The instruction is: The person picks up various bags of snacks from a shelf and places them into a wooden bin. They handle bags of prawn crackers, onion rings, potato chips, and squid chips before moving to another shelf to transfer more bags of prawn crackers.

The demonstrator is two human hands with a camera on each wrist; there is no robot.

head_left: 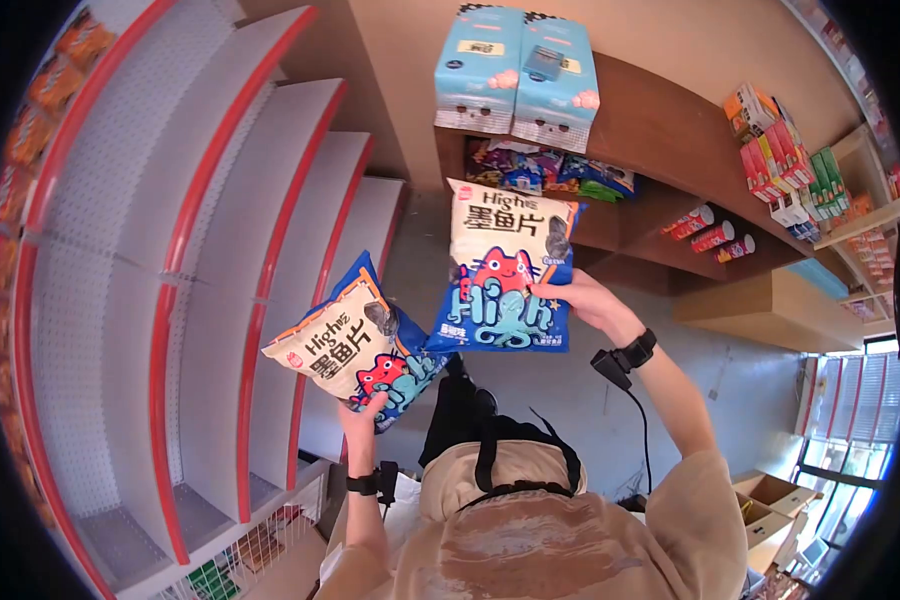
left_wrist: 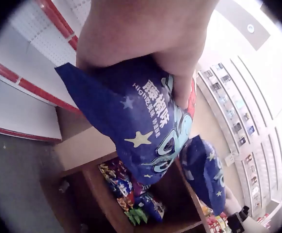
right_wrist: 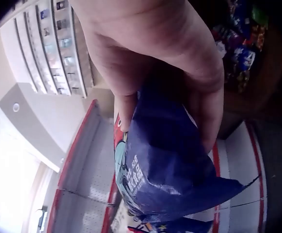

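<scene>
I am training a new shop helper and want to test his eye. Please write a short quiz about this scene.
1. True or false: the left hand holds a tilted snack bag and the right hand holds a second snack bag.
2. What stands on top of the wooden shelf? A: two light-blue packs. B: a basket. C: a bottle.
3. Fill in: the white shelves have ____ edges.
Key: 1 true; 2 A; 3 red.

The wooden shelf point(head_left: 660, 130) carries two blue boxes point(head_left: 515, 65) on top, with snack packets point(head_left: 550, 170) lying in the compartment beneath.
</scene>
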